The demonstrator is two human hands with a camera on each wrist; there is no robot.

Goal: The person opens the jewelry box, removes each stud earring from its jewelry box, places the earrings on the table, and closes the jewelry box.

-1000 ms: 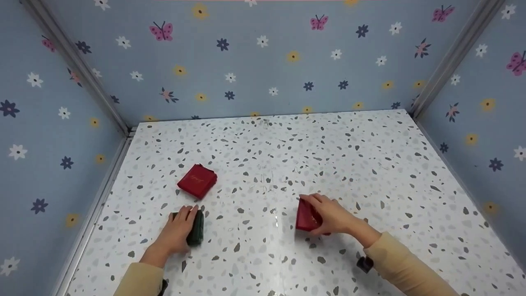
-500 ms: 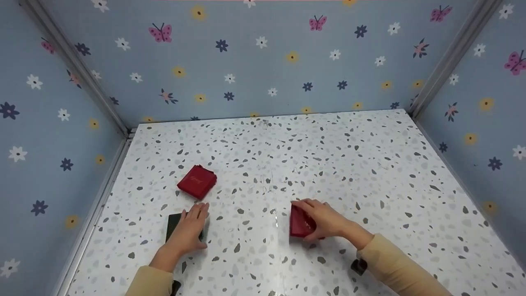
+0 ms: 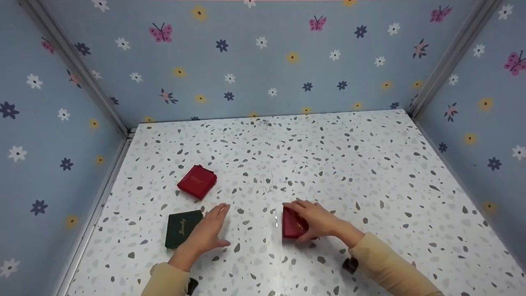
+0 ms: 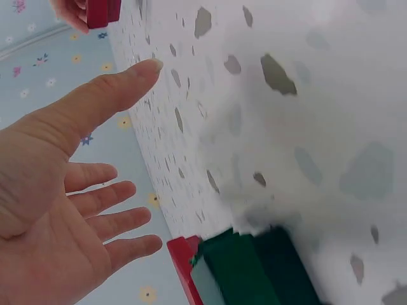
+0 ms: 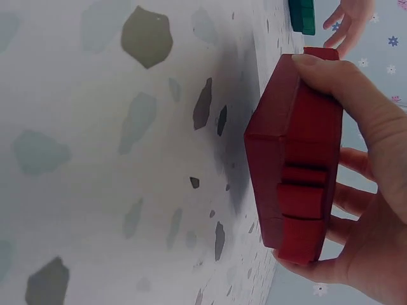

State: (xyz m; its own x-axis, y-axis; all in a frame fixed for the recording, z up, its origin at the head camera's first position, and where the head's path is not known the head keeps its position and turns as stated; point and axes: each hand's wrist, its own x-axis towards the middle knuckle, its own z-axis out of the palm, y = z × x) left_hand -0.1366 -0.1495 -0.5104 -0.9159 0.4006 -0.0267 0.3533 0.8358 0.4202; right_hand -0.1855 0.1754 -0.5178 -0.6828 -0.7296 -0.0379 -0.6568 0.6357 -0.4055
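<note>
My right hand [image 3: 322, 222] grips a red jewelry box [image 3: 291, 224] right of the table's middle, fingers over its far edge and thumb at its near edge. In the right wrist view that box [image 5: 273, 152] shows its side with layered red folds, a shadow beside it. My left hand [image 3: 203, 234] holds nothing; its fingers are straight and the thumb is spread, as the left wrist view shows. It hovers over the right edge of a dark green jewelry box [image 3: 178, 226] with gold lettering. Farther back lies a second red jewelry box [image 3: 196, 181], turned at an angle.
The white speckled tabletop [image 3: 263, 156] is bounded by blue flowered panels [image 3: 246, 57] at the back and both sides. Grey metal posts [image 3: 80, 70] stand in the corners. A small dark object [image 3: 350, 265] is at the right wrist.
My left hand has come off the green box and moved right, uncovering its lettering. My right hand has moved left and slightly nearer with the red box. The other red box stays put.
</note>
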